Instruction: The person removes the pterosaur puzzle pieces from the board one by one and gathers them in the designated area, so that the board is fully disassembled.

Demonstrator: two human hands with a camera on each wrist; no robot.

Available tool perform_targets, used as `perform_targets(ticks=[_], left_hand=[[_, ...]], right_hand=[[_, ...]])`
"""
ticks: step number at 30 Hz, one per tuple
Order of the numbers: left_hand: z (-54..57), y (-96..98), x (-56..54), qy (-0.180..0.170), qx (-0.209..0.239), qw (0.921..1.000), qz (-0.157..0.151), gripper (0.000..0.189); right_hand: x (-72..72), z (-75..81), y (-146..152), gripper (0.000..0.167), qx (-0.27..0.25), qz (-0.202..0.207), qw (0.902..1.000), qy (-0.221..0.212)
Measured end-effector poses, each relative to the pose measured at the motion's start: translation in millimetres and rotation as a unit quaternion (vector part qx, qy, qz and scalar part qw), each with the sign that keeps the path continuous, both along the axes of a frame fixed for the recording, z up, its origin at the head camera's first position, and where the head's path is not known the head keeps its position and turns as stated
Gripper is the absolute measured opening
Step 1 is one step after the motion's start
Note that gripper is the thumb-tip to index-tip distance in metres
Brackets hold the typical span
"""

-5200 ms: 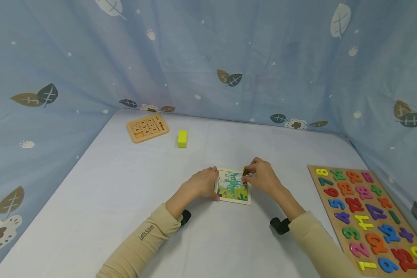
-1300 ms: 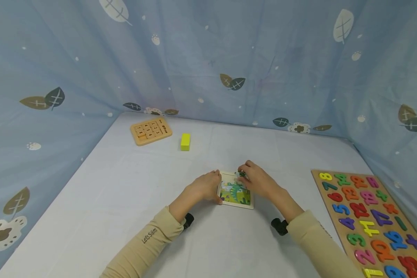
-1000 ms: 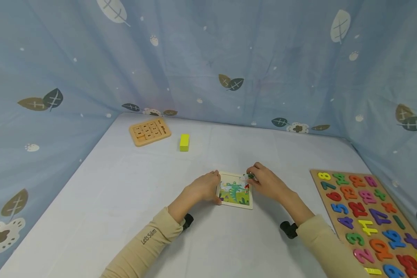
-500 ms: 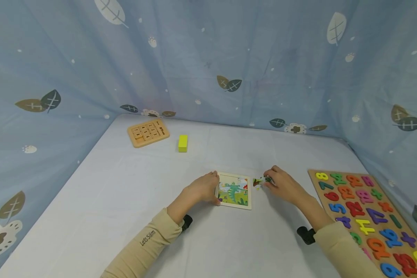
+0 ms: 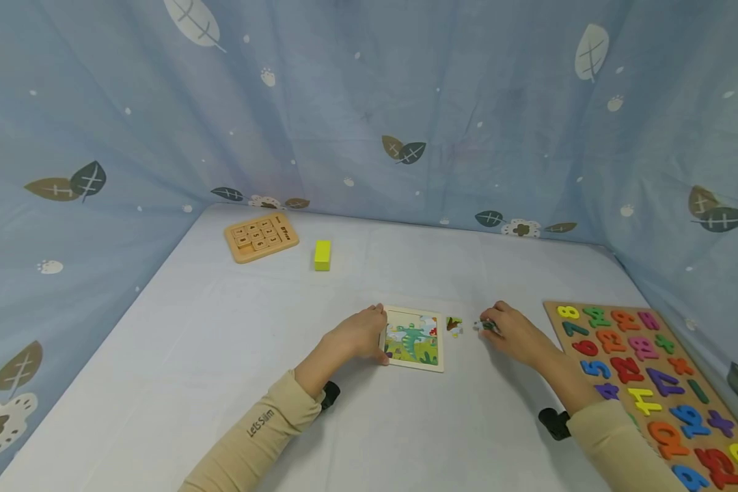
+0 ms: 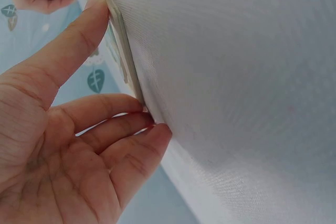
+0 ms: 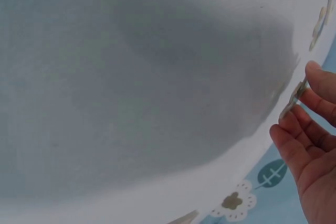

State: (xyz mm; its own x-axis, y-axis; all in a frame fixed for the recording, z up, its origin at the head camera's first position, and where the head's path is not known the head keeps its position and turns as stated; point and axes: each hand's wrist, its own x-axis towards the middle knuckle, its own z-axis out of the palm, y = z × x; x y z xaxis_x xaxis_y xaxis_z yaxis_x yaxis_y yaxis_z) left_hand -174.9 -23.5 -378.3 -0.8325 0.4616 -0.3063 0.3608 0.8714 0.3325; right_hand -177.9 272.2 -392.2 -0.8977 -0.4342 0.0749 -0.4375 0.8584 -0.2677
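Note:
A small framed jigsaw puzzle (image 5: 413,342) with a green dinosaur picture lies flat on the white-covered table. My left hand (image 5: 358,335) holds its left side, thumb near the front corner and fingertips at the far corner; the left wrist view shows the thumb (image 6: 97,6) on the frame's edge. Bare pale backing shows along the picture's top. Just right of the frame lies a loose jigsaw piece (image 5: 454,326), brown and green. Farther right, my right hand (image 5: 516,333) pinches another jigsaw piece (image 5: 487,326) between thumb and fingers, at or just above the cloth.
A wooden number-slide puzzle (image 5: 261,237) and a yellow block (image 5: 322,255) stand at the back left. On the right lies a large board of colourful numbers (image 5: 658,383), partly behind the right forearm. Blue patterned cloth (image 5: 369,102) hangs around the table.
The brown-green piece, held at the frame's right edge earlier, now lies beside it. My right hand has carried another piece from the picture's top out to the right. The left hand stays on the frame.

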Motion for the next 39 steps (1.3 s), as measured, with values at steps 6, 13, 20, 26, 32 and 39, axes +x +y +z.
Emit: perform_targets(ticks=[6,13,20,26,32,39], left_hand=[[1.5,-1.1,1.4,-0.004,0.000,1.0000,0.005,0.091],[0.5,-0.9,1.3,-0.003,0.001,1.0000,0.003,0.091],[0.8,0.0,0.9,-0.003,-0.001,1.0000,0.004,0.092],[-0.2,0.3,-0.1,-0.002,-0.006,1.0000,0.002,0.092],[-1.2,0.1,0.2,-0.002,-0.011,0.9999,0.001,0.093],[-1.2,0.2,0.1,-0.005,-0.010,0.9999,0.003,0.093]], right_hand=[[-0.9,-2.5,-0.2,0.020,0.002,-0.002,0.9999,-0.013],[-2.6,-5.3,-3.9,0.022,0.005,0.000,0.9999,-0.014],[-4.9,-4.3,-4.2,0.022,0.008,-0.001,0.9998,-0.017],[-6.3,-3.3,-3.9,0.022,0.009,-0.007,0.9997,-0.022],[-7.1,-2.1,-8.2,0.033,-0.002,-0.030,0.9996,-0.004],[-7.7,-1.2,-25.1,0.038,-0.044,-0.025,0.9985,-0.020]])
